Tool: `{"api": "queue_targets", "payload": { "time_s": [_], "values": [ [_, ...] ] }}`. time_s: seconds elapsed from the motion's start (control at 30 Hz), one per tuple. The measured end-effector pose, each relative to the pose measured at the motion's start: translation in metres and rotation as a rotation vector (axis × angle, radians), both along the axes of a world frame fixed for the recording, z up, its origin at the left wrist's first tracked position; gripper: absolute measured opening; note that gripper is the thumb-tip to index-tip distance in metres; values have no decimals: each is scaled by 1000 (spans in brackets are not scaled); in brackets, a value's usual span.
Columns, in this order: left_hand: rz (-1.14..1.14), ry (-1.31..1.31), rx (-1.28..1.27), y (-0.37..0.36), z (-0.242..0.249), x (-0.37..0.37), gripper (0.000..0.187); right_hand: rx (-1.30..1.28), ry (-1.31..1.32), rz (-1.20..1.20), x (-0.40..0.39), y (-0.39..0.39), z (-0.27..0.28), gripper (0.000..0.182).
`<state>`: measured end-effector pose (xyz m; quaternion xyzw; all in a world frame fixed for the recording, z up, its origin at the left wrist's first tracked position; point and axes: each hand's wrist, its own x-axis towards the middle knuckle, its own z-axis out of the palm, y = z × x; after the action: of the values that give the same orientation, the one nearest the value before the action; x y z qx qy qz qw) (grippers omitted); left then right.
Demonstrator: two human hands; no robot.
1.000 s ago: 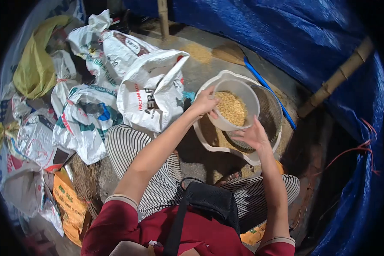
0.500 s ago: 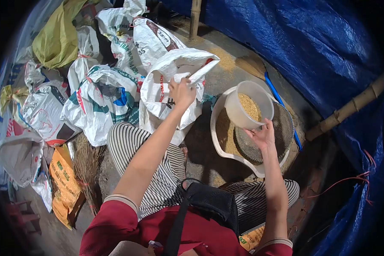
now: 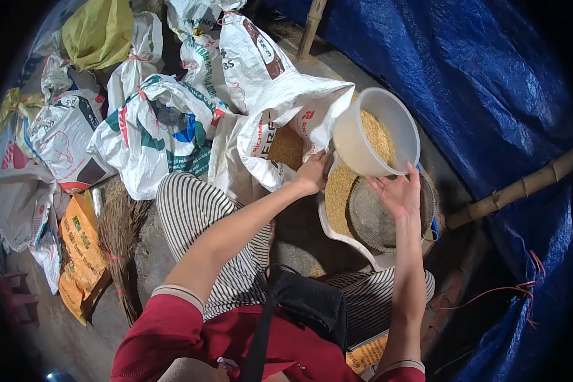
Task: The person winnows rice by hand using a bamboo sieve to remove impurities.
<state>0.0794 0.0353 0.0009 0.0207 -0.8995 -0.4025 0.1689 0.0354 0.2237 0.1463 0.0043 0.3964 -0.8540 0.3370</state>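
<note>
— Woven white plastic sack (image 3: 280,121), printed in red and black, slumps open-mouthed at centre; what holds it?

— The left hand (image 3: 312,173) pinches the sack's crinkled lip, fingers closed on the fabric, baring tan grain inside. Further left lie tied white printed sacks (image 3: 153,127), an olive-green bag (image 3: 102,32), a flat orange bag (image 3: 83,254) and a bristly straw broom (image 3: 118,248).

— And to the right?

— The right hand (image 3: 398,194) grips the smooth, round, translucent white plastic bucket (image 3: 375,137) from below, fingers wrapped on its base, tilted toward the sack's mouth and partly filled with yellow grain. Under it sits a shallow white plastic basin (image 3: 350,239) holding grain and a round grey wire-mesh sieve (image 3: 382,219).

— Room to move?

— Tight: bucket rim just beside the sack's edge, crumpled blue tarpaulin (image 3: 490,83) and a bamboo pole (image 3: 516,184) close on the right, striped trouser knees either side of a bare concrete patch.
</note>
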Motion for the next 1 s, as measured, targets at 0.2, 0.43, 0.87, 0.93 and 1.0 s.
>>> {"api": "queue_targets", "payload": {
  "time_s": [0.2, 0.43, 0.87, 0.93, 1.0],
  "values": [
    [-174, -200, 104, -10, 7, 5, 59, -1, -9, 250, -3, -54, 3, 61],
    [-496, -362, -197, -90, 64, 25, 27, 198, -108, 202, -18, -94, -9, 62],
    [517, 154, -19, -152, 64, 39, 46, 498, 106, 127, -46, -112, -23, 91],
    [508, 78, 30, -144, 76, 40, 51, 549, 150, 122, -37, -121, -18, 93],
    [475, 179, 35, -139, 82, 37, 50, 681, 326, 101, -27, -131, -11, 78]
  ]
}}
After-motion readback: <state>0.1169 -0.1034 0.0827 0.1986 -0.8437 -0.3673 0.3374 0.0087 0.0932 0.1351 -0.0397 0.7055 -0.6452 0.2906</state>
